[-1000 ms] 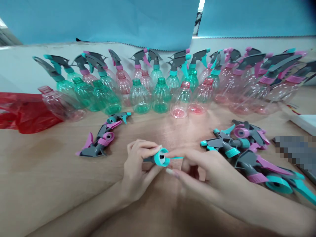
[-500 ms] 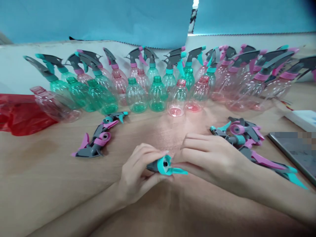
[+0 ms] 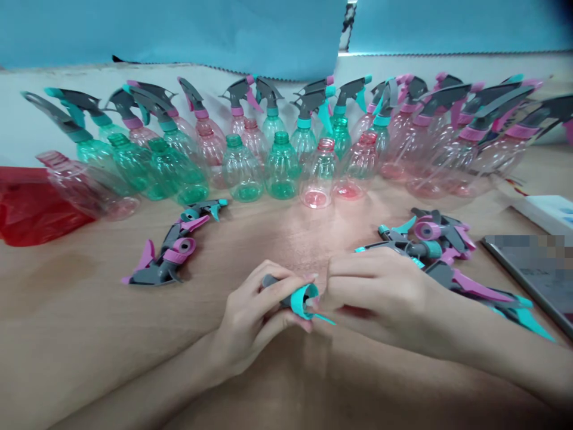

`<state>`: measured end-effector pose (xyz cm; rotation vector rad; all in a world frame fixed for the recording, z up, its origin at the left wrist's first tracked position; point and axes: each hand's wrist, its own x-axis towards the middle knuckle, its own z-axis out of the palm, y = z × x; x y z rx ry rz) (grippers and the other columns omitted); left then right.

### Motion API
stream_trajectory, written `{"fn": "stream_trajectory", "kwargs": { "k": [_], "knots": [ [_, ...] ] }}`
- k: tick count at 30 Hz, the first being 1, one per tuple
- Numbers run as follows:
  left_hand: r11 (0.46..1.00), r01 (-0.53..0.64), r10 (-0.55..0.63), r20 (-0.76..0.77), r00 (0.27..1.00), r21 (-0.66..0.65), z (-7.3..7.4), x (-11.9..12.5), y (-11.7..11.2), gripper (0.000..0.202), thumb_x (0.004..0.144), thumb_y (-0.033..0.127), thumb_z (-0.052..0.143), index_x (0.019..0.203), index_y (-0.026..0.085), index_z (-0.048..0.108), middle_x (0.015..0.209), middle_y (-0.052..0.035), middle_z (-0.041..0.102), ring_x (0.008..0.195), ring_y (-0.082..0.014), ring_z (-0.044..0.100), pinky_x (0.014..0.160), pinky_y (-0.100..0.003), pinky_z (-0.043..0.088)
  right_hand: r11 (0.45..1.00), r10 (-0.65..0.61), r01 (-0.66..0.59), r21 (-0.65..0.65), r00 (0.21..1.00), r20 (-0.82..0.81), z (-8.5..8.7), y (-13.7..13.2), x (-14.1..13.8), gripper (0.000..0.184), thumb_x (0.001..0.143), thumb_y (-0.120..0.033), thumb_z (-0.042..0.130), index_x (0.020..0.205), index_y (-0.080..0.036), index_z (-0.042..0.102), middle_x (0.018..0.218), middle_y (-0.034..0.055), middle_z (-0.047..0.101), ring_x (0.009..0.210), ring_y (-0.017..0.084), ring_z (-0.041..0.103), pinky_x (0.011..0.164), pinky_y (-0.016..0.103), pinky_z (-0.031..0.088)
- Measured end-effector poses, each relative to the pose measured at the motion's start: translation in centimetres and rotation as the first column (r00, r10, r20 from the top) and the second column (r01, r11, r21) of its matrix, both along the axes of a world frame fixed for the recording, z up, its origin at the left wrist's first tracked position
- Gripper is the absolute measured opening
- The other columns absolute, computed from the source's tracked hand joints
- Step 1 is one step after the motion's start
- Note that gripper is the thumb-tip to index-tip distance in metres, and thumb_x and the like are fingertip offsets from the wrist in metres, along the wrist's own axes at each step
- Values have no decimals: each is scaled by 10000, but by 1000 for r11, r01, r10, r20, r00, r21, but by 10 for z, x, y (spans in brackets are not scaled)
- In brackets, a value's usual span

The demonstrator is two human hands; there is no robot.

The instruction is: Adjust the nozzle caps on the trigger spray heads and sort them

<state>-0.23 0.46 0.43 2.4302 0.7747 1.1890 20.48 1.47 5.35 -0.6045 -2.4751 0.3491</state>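
Note:
My left hand (image 3: 250, 310) is closed around a grey and turquoise spray trigger head (image 3: 302, 301). The open end of its turquoise collar faces right, toward my other hand. My right hand (image 3: 373, 292) is closed, with its thumb and fingertips pinched at the collar's mouth. A small pale bit shows at those fingertips, too small to name. Just behind my right hand another grey and turquoise trigger head (image 3: 398, 246) lies on the table, partly hidden by that hand.
Several spray bottles with trigger heads (image 3: 308, 110) stand along the wall. Open bottles (image 3: 283, 170) stand in front of them. Loose trigger heads lie at left (image 3: 168, 257) and right (image 3: 474, 285). A dark phone-like slab (image 3: 532, 275) lies at far right, a red plastic bag (image 3: 40, 209) at far left.
The trigger head in my left hand has turned, its collar now facing more to the right. My right fingertips have moved to the collar's mouth. The view has shifted slightly.

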Motion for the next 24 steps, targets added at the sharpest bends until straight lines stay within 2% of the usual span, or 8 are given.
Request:
{"fn": "stream_trajectory", "kwargs": {
  "k": [2,4,7,9,13,20,24],
  "knots": [
    [1000,-18,18,-3,1000,-1,-1,0,0,255,912,315,535,1113,163,573,901,-48,558,795,-141,537,670,-247,488,992,-54,38,-123,990,-132,-6,-2,-5,152,785,-70,594,667,-164,573,604,-54,519,535,60,420,491,206,300],
    [999,-32,32,-1,999,-10,-2,-1,0,239,916,300,535,1119,180,576,897,-45,557,792,-143,539,656,-249,487,949,-146,76,-307,967,-211,-9,-6,-11,195,705,-26,615,611,-163,513,562,-78,488,508,37,419,475,167,305],
    [999,-44,44,3,999,-6,-4,-1,-1,226,917,289,536,1111,183,584,890,-43,554,789,-146,540,651,-254,486,839,-239,112,-532,955,-176,-11,-11,-14,174,670,-29,605,633,-172,514,562,-95,482,494,19,425,457,130,310],
    [999,-52,52,-3,999,13,-4,-1,-1,223,914,292,541,1098,175,587,893,-44,555,792,-148,542,660,-260,487,801,-241,120,-587,961,-133,-10,-13,-14,148,683,-50,595,666,-186,540,571,-100,494,499,17,442,461,119,323],
    [997,-75,75,-30,997,15,-2,0,-1,198,912,296,541,1066,182,593,902,-46,564,798,-154,551,664,-273,494,790,-274,178,-587,958,-78,-7,-14,-12,187,675,-52,554,737,-227,525,586,-114,507,507,25,469,457,120,337],
    [994,-106,106,-15,994,23,-3,2,-2,191,924,246,523,1096,191,582,899,-42,564,802,-154,547,679,-279,492,864,-287,205,-460,951,-115,-7,-21,-16,271,609,-13,479,767,-228,432,574,-121,451,486,30,415,445,145,287],
    [992,-110,110,-2,994,54,-4,3,-2,219,907,166,532,1122,172,571,918,-47,559,805,-151,536,682,-272,484,864,-363,292,-410,926,-107,-9,-22,-20,212,633,-45,506,747,-213,444,557,-109,456,471,46,432,447,175,294]
  ]
}}
